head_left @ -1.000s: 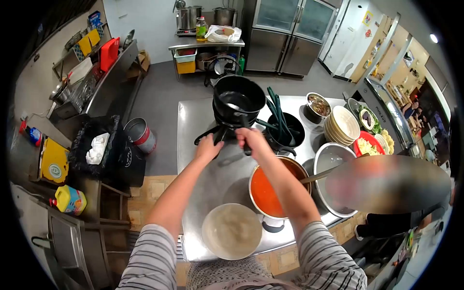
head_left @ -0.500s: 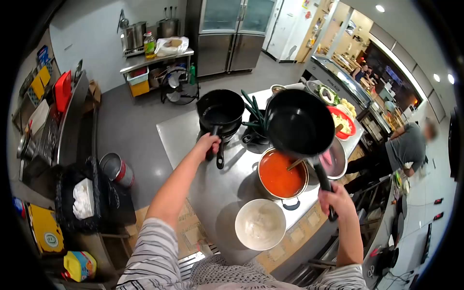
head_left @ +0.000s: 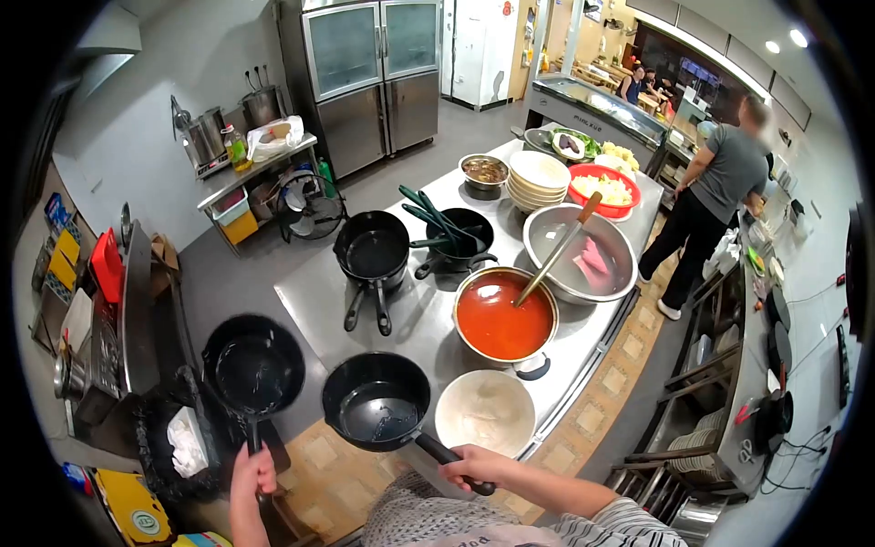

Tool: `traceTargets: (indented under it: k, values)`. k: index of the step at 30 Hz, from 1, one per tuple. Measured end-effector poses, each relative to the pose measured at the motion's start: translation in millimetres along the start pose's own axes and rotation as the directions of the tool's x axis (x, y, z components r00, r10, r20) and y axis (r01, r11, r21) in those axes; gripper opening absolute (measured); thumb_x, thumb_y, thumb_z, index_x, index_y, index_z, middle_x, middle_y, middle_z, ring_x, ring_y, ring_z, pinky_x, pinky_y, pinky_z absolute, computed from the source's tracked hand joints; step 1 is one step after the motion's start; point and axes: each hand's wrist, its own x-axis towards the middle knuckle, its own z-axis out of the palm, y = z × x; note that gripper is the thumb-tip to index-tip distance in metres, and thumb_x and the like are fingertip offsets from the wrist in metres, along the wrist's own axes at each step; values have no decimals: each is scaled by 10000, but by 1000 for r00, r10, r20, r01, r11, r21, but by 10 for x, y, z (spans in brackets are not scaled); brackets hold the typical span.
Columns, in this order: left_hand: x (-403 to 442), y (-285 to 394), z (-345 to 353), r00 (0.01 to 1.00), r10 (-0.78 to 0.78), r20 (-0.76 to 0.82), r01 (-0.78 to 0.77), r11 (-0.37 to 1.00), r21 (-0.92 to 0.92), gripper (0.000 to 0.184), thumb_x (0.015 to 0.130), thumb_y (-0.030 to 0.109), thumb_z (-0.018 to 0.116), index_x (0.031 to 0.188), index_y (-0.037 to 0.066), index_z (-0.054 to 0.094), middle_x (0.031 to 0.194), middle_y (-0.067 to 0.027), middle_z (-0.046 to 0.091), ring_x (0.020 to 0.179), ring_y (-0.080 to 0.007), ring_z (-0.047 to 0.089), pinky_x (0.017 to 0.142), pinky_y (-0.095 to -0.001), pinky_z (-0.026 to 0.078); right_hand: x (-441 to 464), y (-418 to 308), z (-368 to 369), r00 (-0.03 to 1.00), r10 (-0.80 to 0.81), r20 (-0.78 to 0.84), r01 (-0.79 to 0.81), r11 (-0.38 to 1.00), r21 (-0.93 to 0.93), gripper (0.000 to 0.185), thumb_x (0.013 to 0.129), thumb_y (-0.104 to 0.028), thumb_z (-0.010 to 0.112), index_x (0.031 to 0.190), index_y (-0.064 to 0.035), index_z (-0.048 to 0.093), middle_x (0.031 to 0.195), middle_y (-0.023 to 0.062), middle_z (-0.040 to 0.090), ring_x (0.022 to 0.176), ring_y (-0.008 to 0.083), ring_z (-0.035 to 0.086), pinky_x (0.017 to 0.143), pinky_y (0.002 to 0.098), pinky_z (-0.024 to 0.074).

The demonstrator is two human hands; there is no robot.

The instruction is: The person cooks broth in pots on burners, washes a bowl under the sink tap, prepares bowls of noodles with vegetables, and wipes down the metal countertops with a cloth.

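Observation:
My left hand (head_left: 252,472) is closed round the handle of a black frying pan (head_left: 254,366), held out at the left beyond the table edge. A second, deeper black frying pan (head_left: 376,397) hangs low over the table's near edge, its handle gripped by my right hand (head_left: 474,466). Both pans show shiny streaks inside. Just right of that pan stands a white bowl (head_left: 488,412) with pale residue. Behind it sits a pot of red-orange sauce (head_left: 499,324) with a ladle (head_left: 547,270) in it. More black pans (head_left: 374,248) are stacked on the steel table (head_left: 314,290).
Green-handled utensils (head_left: 437,219) rest in a black pot. A steel basin (head_left: 612,264) holds something pink. Stacked bowls (head_left: 538,182) and a red colander (head_left: 605,189) stand farther back. A lined bin (head_left: 150,447) is at left. Another person (head_left: 725,178) stands at the right counter.
My left hand has lifted a pan off the stack and carried it left and toward me. My right hand has lowered its pan leftward from above the sauce pot. The view has shifted.

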Motion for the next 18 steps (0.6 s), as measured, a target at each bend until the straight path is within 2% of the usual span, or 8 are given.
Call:
traceTargets:
  k: [6, 7, 10, 14, 15, 16, 17, 18]
  values:
    - [568, -555, -950, 927, 170, -336, -29, 922, 385, 251, 824, 49, 498, 1033, 64, 360, 590, -36, 375, 342, -116, 365, 268, -296, 288, 758, 422, 153, 971, -61, -230, 81, 994, 75, 153, 833, -160, 579, 797, -48, 480, 592, 7, 505, 478, 88, 494, 459, 222, 390]
    - [707, -571, -1082, 883, 190, -429, 64, 857, 511, 424, 816, 60, 515, 1198, 13, 335, 647, -133, 492, 436, -240, 514, 370, -383, 411, 873, 505, 182, 958, -77, -278, 106, 990, 91, 158, 832, -161, 581, 799, -46, 478, 589, 11, 507, 477, 90, 496, 457, 228, 391]
    - [1495, -863, -1806, 792, 466, -395, 253, 338, 906, 529, 806, 88, 554, 1256, -53, 313, 907, -302, 577, 884, -444, 553, 762, -470, 449, 1279, 661, 78, 864, -96, -494, 99, 995, -21, 219, 813, -228, 606, 804, -40, 495, 576, 34, 549, 484, 110, 529, 472, 258, 412]
    - [2094, -485, -1999, 762, 370, -532, 449, 290, 845, 394, 823, 112, 552, 1156, -8, 379, 903, -256, 596, 852, -438, 567, 745, -476, 460, 1515, 640, 12, 664, -149, -733, 63, 988, -143, 280, 791, -293, 626, 822, -24, 556, 577, 57, 568, 521, 142, 559, 517, 282, 447]
    - [2379, -748, -2338, 692, 615, -378, 405, 104, 909, 280, 838, 108, 531, 1090, 64, 416, 696, -142, 580, 590, -323, 587, 531, -433, 483, 1528, 632, -55, 643, -110, -758, -145, 954, -261, 412, 792, -410, 613, 844, -5, 561, 608, 112, 589, 592, 221, 607, 572, 336, 472]
    - [2458, -575, -2321, 748, 535, -394, 384, 135, 913, 297, 856, 148, 503, 1120, 41, 417, 753, -181, 595, 655, -357, 596, 575, -452, 485, 1451, 325, -11, 642, -78, -763, -470, 746, -472, 550, 773, -548, 581, 872, -7, 574, 699, 171, 622, 694, 303, 630, 645, 389, 484]
    - [2374, -267, -2168, 797, 448, -405, 368, 170, 914, 329, 875, 188, 475, 1151, 18, 418, 809, -221, 611, 720, -391, 604, 620, -471, 487, 1300, -223, 117, 698, -94, -710, -562, 543, -624, 597, 766, -607, 550, 885, -23, 590, 774, 189, 634, 759, 340, 626, 683, 415, 483]
    - [2330, -61, -2082, 840, 357, -408, 357, 202, 912, 371, 893, 228, 448, 1181, -5, 418, 865, -261, 626, 785, -426, 613, 665, -490, 489, 1290, -502, 90, 573, -344, -744, -580, 472, -664, 550, 779, -581, 552, 872, -41, 600, 779, 175, 637, 761, 339, 626, 688, 414, 488]
